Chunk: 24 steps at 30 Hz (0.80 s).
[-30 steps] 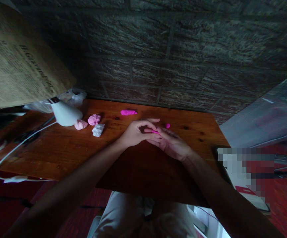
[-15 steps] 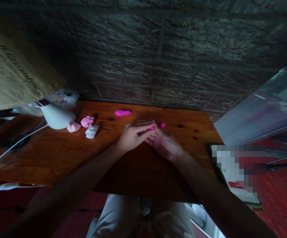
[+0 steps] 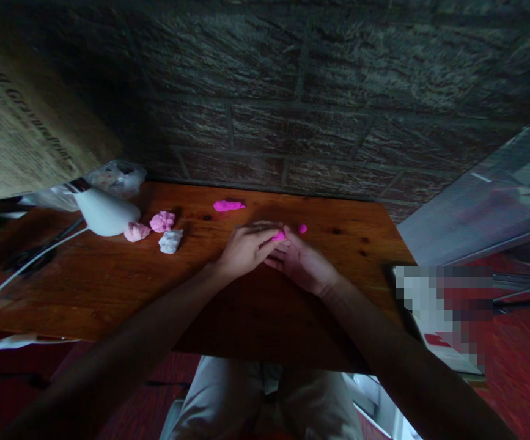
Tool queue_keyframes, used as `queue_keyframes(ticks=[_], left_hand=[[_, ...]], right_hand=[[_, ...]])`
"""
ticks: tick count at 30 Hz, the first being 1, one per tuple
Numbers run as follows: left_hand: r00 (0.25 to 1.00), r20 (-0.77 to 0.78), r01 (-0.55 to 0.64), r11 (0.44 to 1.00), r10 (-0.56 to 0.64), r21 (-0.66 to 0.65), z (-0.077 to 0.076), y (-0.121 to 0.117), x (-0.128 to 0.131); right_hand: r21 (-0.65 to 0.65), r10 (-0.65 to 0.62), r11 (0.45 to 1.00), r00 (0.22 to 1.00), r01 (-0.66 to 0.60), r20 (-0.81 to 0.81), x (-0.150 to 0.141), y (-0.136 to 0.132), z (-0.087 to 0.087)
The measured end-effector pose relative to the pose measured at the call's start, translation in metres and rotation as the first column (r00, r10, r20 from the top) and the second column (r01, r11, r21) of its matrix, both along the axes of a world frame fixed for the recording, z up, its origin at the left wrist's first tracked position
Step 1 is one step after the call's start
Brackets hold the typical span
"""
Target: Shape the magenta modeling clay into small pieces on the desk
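A small piece of bright magenta modelling clay (image 3: 279,235) is pinched between the fingertips of my left hand (image 3: 242,250) and my right hand (image 3: 308,266), which meet above the table. Part of it is hidden by the fingers. Just beyond my right fingertips lies a small magenta clay ball (image 3: 302,228). A longer magenta clay lump (image 3: 228,206) rests farther back, beyond my left hand. To the left sit a pink clay lump (image 3: 162,221), a paler pink lump (image 3: 137,231) and a white lump (image 3: 170,241), close together.
The wooden table (image 3: 109,293) backs onto a dark brick wall (image 3: 255,128). On the left stands a lamp with a white base (image 3: 109,211), a printed shade (image 3: 30,122) and a white cord (image 3: 26,275). A tablet-like object (image 3: 452,354), partly blurred, lies at the right edge.
My hands stay together in almost the same place. Slightly more of the magenta clay shows between the fingertips now. The whole view has shifted a little.
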<state>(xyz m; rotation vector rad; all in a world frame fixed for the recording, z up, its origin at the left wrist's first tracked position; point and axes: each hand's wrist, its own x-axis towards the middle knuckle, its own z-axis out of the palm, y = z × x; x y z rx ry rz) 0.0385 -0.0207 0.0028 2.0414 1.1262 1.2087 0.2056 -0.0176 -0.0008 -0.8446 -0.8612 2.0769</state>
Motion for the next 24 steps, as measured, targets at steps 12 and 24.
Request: queue_keyframes(ticks=[12,24], left_hand=[[0.998,-0.019,0.058,0.998,-0.058,-0.021,0.003,0.001,-0.003],[0.955,0.228,0.236,0.951,-0.190,-0.198,0.009,0.003,-0.008]], right_hand=[[0.184,-0.005,0.983,0.997,-0.009,0.076,0.013,0.006,-0.008],[0.235,0.062,0.970,0.998,-0.065,0.020,0.016,0.004,-0.003]])
